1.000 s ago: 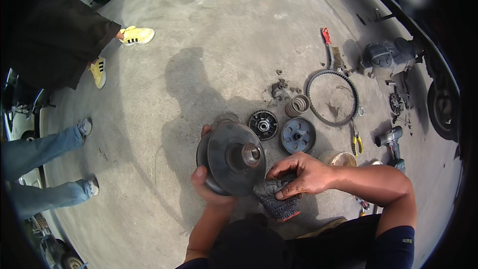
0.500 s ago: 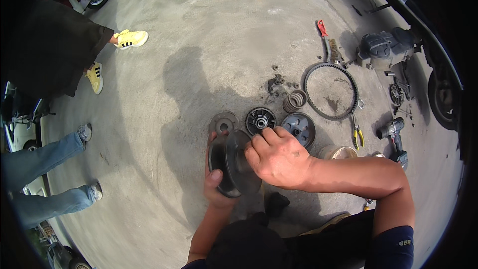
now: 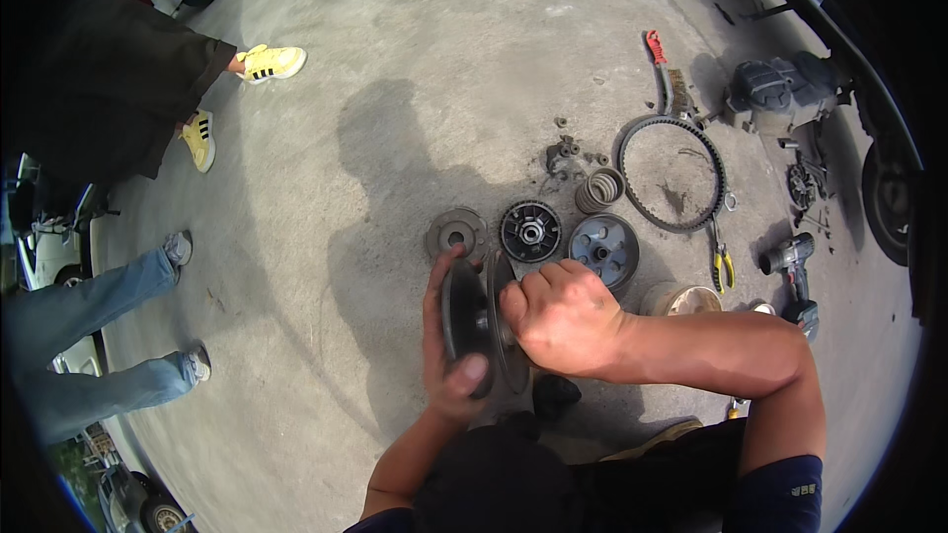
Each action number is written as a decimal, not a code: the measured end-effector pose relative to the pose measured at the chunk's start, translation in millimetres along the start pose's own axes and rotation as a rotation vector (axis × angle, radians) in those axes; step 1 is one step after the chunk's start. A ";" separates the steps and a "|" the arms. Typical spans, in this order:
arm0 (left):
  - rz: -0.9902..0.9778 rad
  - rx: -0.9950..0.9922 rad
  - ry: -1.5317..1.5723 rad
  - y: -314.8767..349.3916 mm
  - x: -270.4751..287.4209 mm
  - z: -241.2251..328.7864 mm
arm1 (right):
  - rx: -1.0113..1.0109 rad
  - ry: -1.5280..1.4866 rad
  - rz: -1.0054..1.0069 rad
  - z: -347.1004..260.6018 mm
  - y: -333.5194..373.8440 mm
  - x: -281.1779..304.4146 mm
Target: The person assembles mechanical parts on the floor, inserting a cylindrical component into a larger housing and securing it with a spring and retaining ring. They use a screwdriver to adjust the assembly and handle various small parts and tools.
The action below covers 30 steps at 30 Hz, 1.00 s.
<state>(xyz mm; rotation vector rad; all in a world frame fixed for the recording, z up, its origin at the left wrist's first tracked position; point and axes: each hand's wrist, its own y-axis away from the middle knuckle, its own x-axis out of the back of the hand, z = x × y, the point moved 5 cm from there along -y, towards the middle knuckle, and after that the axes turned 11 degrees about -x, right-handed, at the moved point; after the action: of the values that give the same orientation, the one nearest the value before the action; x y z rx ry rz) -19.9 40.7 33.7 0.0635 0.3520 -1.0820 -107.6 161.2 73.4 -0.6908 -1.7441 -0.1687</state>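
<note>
Held in front of me is a dark metal belt pulley (image 3: 464, 331) with two facing discs, stood on edge with a gap between them. My left hand (image 3: 451, 395) wraps the rim of its left disc, thumb on the near side and fingers on the far side. My right hand (image 3: 565, 321) is a closed fist at the hub on the right disc's outer side. Its fingers hide most of that hub. Just beyond lie a flat round plate (image 3: 439, 235), a black finned pulley part (image 3: 530, 232) and a grey clutch bell (image 3: 617, 247).
Farther right on the concrete are a coil spring (image 3: 598, 191), a toothed drive belt (image 3: 722, 178), a red-handled wire brush (image 3: 658, 59), yellow-handled pliers (image 3: 724, 266) and a power driver (image 3: 790, 262). A round tub (image 3: 686, 299) stands by my right forearm. Two people stand at left.
The pulley has turned more edge-on and its two discs now show a clear gap between them. My left thumb has shifted along the rim. The whole view has shifted slightly.
</note>
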 end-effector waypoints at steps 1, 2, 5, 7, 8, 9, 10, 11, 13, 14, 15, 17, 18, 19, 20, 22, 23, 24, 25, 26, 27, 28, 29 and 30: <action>-0.004 -0.001 -0.008 0.2 0.3 -0.4 | -0.018 -0.007 -0.011 0.8 0.8 -1.0; -0.013 -0.004 -0.029 0.7 0.7 -0.6 | -0.036 -0.015 -0.022 1.9 1.8 -2.3; -0.112 -0.097 -0.148 0.7 -1.4 2.8 | -0.075 -0.067 -0.087 5.9 2.4 -7.4; -0.123 -0.100 -0.194 0.0 -1.1 2.2 | -0.097 -0.090 -0.105 7.7 2.0 -8.9; -0.126 -0.111 -0.215 -0.6 -1.3 2.4 | -0.113 -0.099 -0.116 9.2 1.5 -9.6; -0.120 -0.097 -0.204 -0.8 -1.5 1.8 | -0.117 -0.101 -0.132 9.3 1.5 -10.1; -0.113 -0.087 -0.192 -1.4 -1.9 1.2 | -0.128 -0.098 -0.143 10.5 1.0 -10.5; -0.104 -0.072 -0.188 -1.6 -2.3 0.6 | -0.139 -0.097 -0.135 11.3 0.8 -9.4; -0.091 -0.079 -0.151 -2.8 -4.0 0.2 | -0.138 -0.084 -0.165 11.7 -1.4 -9.8; -0.083 -0.070 -0.135 -2.2 -5.2 -0.5 | -0.141 -0.078 -0.187 10.1 -1.5 -9.2; -0.056 -0.043 -0.092 -3.4 -5.4 -3.3 | -0.144 -0.076 -0.188 10.0 -4.2 -7.6; 0.001 -0.006 0.006 -6.3 -6.0 -9.6 | -0.164 -0.027 -0.259 8.8 -9.6 -4.7; 0.028 0.041 0.143 -7.1 -8.0 -15.1 | -0.129 -0.029 -0.239 6.7 -13.0 2.0; 0.063 0.076 0.290 -8.3 -9.7 -20.5 | -0.114 0.002 -0.275 4.4 -15.3 7.1; 0.102 0.126 0.426 -10.9 -12.2 -27.8 | -0.113 0.059 -0.343 5.0 -17.9 11.7; 0.140 0.199 0.638 -8.2 -13.9 -33.2 | -0.075 0.044 -0.333 3.4 -16.0 33.7; 0.147 0.232 0.769 -8.1 -15.3 -36.2 | -0.024 -0.055 -0.279 11.3 -13.4 50.9; 0.123 0.247 0.966 -5.9 -18.5 -35.4 | 0.038 -0.194 -0.146 22.4 -12.1 70.7; -0.018 0.221 1.114 -9.8 -22.0 -32.5 | -0.029 -0.263 -0.190 40.2 -10.7 77.5; 0.056 0.249 0.935 -8.5 -16.4 -38.3 | -0.084 -0.380 -0.156 60.6 -7.2 88.0; 0.108 0.266 0.787 -8.0 -10.5 -42.9 | -0.144 -0.393 -0.110 83.9 -2.7 95.0; 0.154 0.277 0.713 -6.7 -6.0 -46.1 | -0.227 -0.385 -0.067 105.9 6.1 100.1; 0.161 0.284 0.697 -6.9 -5.1 -50.2 | -0.268 -0.373 -0.011 125.4 15.0 101.7; 0.182 0.326 0.682 -5.9 -5.1 -56.2 | -0.428 -0.381 -0.037 144.9 32.2 102.1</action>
<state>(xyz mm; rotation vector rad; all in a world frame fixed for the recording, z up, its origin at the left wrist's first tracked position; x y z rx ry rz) -41.2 54.7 -17.0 0.7537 0.7613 -0.9033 -225.4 290.3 117.0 -1.0539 -2.1113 -0.4706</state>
